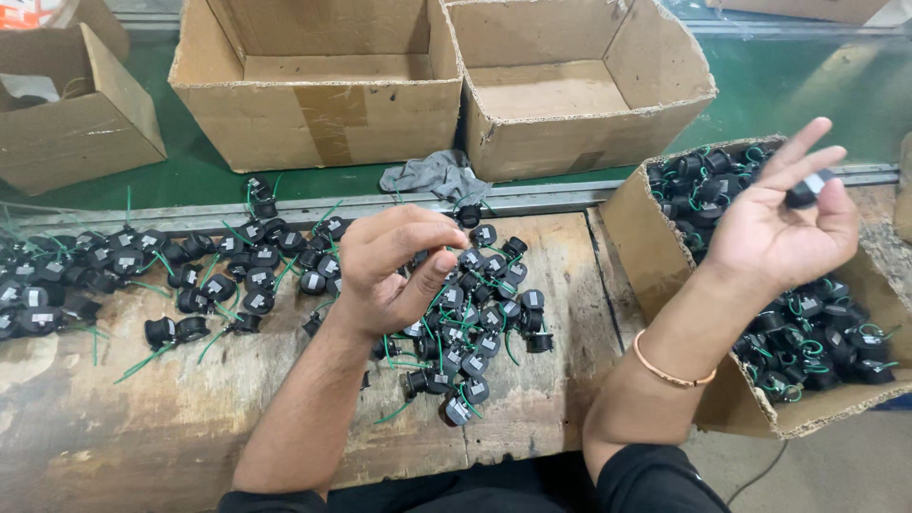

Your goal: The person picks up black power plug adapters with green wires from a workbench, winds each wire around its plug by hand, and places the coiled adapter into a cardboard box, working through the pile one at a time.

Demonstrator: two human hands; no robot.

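Note:
My left hand (394, 266) hovers over a pile of small black round parts with green wires (480, 313) on the worn wooden bench, its fingers curled and pinched together near the pile's top; whether a part sits in the fingers I cannot make out. My right hand (784, 223) is raised palm up over a cardboard box (655, 247) at the right. Its thumb and fingertips pinch one black part (807, 188). The box is full of the same black parts with green wires (807, 332).
More black parts (142, 275) are spread along the bench's left side. Two big open cardboard boxes (323, 104) (579, 114) stand behind on a green belt, with a grey rag (432, 176) between them. Another box (76, 123) sits at far left.

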